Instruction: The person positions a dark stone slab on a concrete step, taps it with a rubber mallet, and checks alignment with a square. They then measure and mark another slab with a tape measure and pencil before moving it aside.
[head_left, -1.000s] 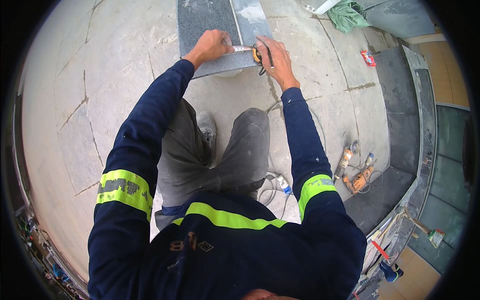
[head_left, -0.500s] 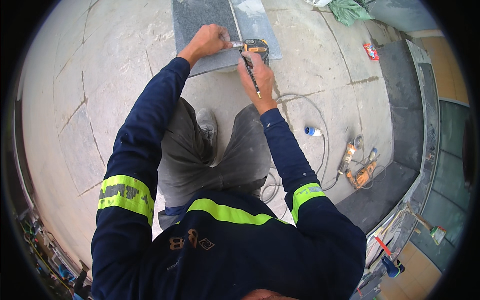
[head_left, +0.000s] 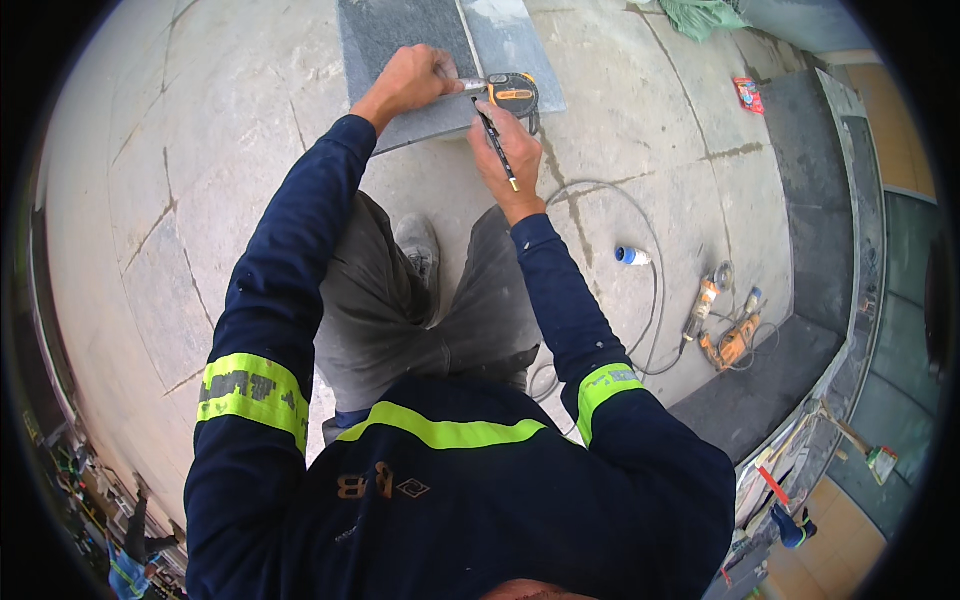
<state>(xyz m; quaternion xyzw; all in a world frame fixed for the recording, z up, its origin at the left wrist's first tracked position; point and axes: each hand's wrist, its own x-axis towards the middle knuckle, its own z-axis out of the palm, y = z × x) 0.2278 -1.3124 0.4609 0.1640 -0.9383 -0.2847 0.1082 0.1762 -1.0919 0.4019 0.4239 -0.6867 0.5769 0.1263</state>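
Note:
A dark grey stone slab [head_left: 375, 40] lies at the top of the view, with a lighter grey strip of slab [head_left: 512, 45] along its right side. Across the slab stretches the blade of a black and orange tape measure [head_left: 514, 95], whose case rests at the right. My left hand [head_left: 412, 80] is closed on the blade's left part, fingertips pinched together. In my right hand [head_left: 508, 160] is a dark pencil [head_left: 493, 137], slanted, its far end close to the blade and slab edge. The exact contact of its tip is hard to see.
On the concrete floor [head_left: 240, 200] at right lie two orange power tools [head_left: 732, 342], a grey cable [head_left: 655, 290] and a blue-white plug [head_left: 632, 256]. Dark slabs [head_left: 815, 170] border the right side. A red packet [head_left: 748, 95] and green sheeting [head_left: 700, 15] lie farther off.
My right hand and the pencil have shifted slightly left, the pencil's far end coming nearer the blade. My left hand stays on the tape. The view has shifted slightly.

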